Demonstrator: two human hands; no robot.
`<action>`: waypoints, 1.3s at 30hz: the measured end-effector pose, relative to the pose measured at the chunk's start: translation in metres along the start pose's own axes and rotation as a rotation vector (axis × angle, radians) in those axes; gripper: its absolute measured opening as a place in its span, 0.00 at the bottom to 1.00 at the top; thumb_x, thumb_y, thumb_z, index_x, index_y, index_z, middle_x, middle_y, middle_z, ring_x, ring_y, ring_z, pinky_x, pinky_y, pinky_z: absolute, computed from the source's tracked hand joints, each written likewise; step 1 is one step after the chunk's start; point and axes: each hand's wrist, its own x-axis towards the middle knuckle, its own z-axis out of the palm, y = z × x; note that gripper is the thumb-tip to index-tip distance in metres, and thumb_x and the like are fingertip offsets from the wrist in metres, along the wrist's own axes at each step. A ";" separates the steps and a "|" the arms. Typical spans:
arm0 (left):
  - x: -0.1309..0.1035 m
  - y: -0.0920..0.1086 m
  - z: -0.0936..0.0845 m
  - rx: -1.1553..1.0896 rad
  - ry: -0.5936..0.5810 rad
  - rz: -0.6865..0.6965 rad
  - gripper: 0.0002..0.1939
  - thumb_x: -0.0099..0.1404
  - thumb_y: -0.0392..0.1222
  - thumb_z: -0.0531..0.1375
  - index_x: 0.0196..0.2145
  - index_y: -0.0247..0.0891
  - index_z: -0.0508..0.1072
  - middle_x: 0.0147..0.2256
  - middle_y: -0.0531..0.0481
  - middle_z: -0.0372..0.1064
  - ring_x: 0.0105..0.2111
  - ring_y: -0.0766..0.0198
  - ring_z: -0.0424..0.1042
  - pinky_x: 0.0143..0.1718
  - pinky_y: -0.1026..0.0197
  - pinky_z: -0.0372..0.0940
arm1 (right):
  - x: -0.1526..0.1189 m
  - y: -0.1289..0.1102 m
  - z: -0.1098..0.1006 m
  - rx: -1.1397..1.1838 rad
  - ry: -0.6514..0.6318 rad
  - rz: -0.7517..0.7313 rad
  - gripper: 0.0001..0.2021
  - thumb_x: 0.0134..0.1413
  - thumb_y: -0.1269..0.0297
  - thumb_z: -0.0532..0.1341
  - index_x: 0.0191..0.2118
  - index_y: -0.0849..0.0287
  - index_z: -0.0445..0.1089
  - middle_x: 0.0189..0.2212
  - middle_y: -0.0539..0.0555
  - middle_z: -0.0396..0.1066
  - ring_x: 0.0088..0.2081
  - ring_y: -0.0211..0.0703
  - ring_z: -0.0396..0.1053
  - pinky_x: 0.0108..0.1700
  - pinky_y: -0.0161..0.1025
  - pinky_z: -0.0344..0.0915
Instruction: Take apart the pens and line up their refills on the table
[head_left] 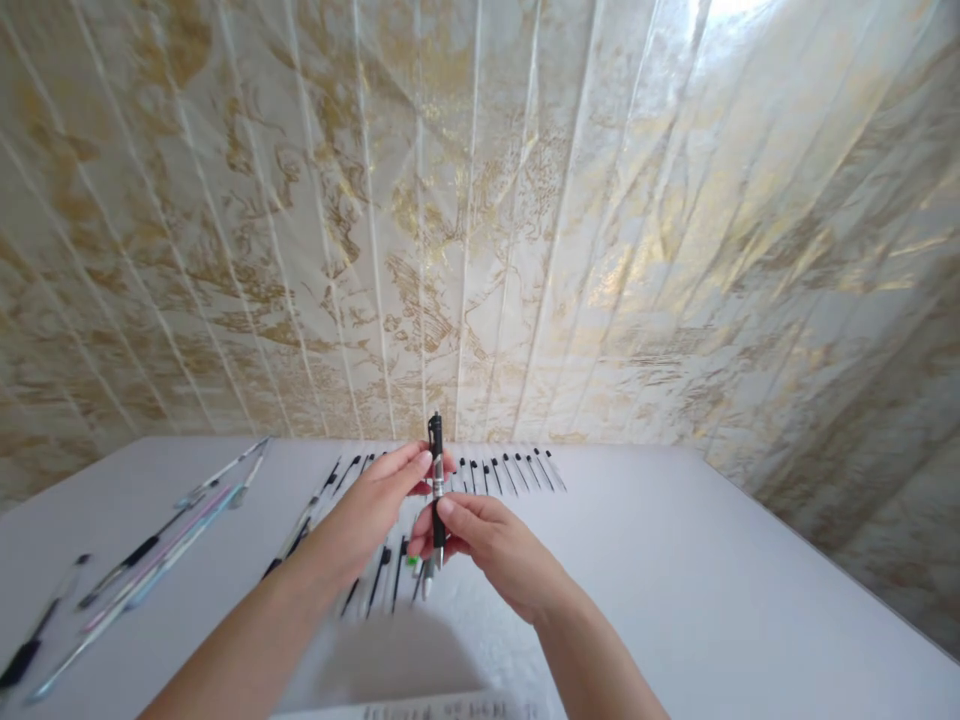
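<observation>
Hands meet above the middle of a white table, forearms converging from the lower edge. The left hand and right hand both pinch one upright pen, clip end uppermost. A row of pens lies just behind, near the marbled wall; loose pens lie at left. Bare tabletop opens to the right.

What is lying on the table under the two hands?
Under the left hand and right hand, which hold an upright pen, a row of pens lies on the white table; its middle is covered.
</observation>
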 end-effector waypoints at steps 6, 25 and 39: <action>0.007 -0.001 -0.008 -0.285 -0.031 -0.040 0.13 0.62 0.46 0.57 0.39 0.34 0.73 0.36 0.44 0.75 0.42 0.58 0.71 0.46 0.57 0.63 | 0.003 0.012 -0.006 -0.015 -0.026 0.095 0.16 0.52 0.52 0.61 0.28 0.63 0.73 0.25 0.52 0.72 0.28 0.36 0.64 0.34 0.35 0.56; 0.011 -0.004 -0.012 -0.460 0.275 0.045 0.06 0.64 0.36 0.55 0.31 0.33 0.69 0.31 0.46 0.76 0.34 0.64 0.75 0.39 0.61 0.69 | 0.002 0.018 0.004 0.019 -0.023 0.094 0.29 0.54 0.39 0.51 0.32 0.64 0.73 0.26 0.57 0.72 0.27 0.37 0.65 0.32 0.35 0.58; 0.014 -0.011 -0.015 -0.404 0.384 0.080 0.07 0.59 0.41 0.62 0.29 0.34 0.69 0.30 0.47 0.77 0.33 0.62 0.77 0.33 0.65 0.71 | 0.001 0.025 -0.001 -1.320 0.543 -0.387 0.30 0.63 0.44 0.37 0.24 0.58 0.63 0.22 0.54 0.66 0.27 0.43 0.61 0.30 0.38 0.52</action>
